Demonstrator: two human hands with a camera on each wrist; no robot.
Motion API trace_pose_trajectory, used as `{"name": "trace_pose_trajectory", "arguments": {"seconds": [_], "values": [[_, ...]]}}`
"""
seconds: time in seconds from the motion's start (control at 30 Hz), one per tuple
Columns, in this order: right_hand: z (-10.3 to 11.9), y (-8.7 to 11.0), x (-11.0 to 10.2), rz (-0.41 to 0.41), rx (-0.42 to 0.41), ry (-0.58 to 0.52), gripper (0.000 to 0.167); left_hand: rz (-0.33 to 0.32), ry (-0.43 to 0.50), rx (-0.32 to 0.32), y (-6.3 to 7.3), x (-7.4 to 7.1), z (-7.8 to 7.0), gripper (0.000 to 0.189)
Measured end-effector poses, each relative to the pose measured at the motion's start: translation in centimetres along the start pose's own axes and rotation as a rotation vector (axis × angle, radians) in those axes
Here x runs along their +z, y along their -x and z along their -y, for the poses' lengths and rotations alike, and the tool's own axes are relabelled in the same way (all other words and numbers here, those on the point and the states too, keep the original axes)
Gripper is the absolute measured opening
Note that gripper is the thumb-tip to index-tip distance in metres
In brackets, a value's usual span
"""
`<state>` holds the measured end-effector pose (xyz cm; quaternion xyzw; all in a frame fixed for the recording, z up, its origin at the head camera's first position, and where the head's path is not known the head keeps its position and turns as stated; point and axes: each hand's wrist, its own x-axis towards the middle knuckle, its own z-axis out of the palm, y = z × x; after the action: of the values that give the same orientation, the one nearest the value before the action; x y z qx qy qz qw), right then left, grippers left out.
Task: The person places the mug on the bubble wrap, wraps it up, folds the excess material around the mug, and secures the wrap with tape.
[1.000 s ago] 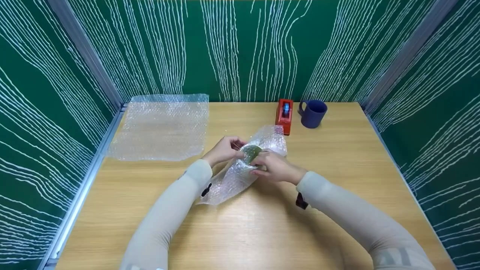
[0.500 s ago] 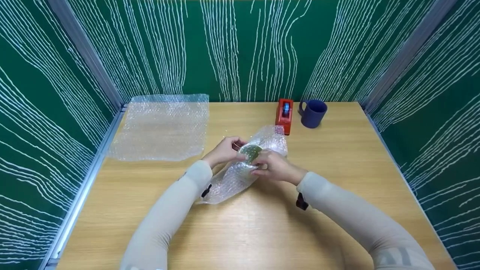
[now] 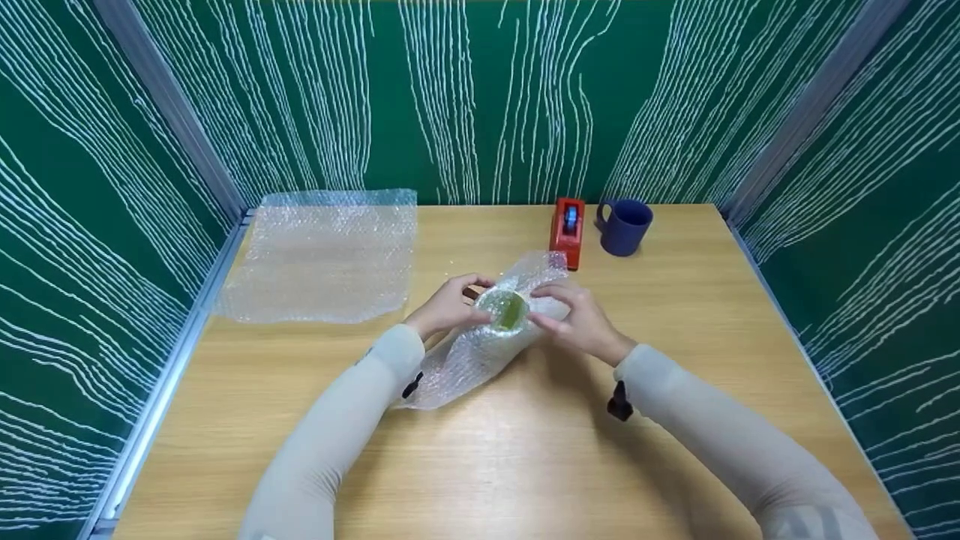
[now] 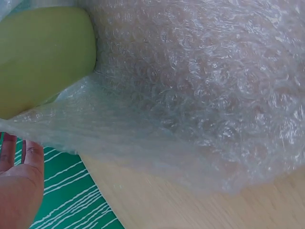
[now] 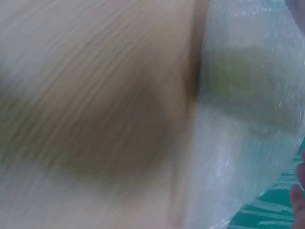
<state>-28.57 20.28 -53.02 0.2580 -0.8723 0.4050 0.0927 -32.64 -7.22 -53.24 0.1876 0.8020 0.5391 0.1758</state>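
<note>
A green rounded object, cup-like in outline, stands inside a sheet of bubble wrap at mid-table. The left wrist view shows the smooth green side of it through a gap in the wrap. My left hand holds the wrap against the object's left side, thumb on the near side and fingers behind. On the right, my right hand has its thumb and fingers spread beside the wrap; whether the fingertips touch it I cannot tell. The right wrist view is blurred, with the wrapped object at its right.
Another bubble wrap sheet lies flat at the back left of the wooden table. A red tape dispenser stands behind the wrapped object, touching or close to the wrap's far end. Beside it is a dark blue mug. Green walls enclose the table.
My right hand has let go of the wrap's edge and drawn right, fingers spreading. More of the green object's round top now shows. The left hand stays in place.
</note>
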Motion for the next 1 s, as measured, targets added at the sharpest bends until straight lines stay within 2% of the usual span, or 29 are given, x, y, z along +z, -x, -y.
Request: {"name": "trace_pose_trajectory", "arguments": {"seconds": [0.27,0.5,0.63,0.73,0.9,1.0], "values": [[-1.8,1.4,-0.6,-0.151,0.262,-0.065,0.042,0.005,0.026,0.0,-0.2,0.2,0.1,0.064],[-2.6,2.8,0.0,-0.167,0.45,-0.072,0.049,0.014,0.018,-0.001,-0.2,0.2,0.0,0.066],[-2.5,3.5,0.7,-0.156,0.552,-0.067,0.049,0.031,0.03,-0.015,-0.2,0.1,0.0,0.067],[-2.2,3.7,1.1,-0.115,0.629,-0.107,0.056,0.05,0.057,-0.026,-0.4,0.1,0.1,0.068],[-1.9,3.7,1.9,0.001,0.76,-0.279,0.075,0.08,0.083,-0.021,-0.8,0.1,0.5,0.069],[-1.8,3.5,2.4,0.055,0.816,-0.392,0.078,0.092,0.084,-0.016,-0.9,0.1,0.5,0.07]]}}
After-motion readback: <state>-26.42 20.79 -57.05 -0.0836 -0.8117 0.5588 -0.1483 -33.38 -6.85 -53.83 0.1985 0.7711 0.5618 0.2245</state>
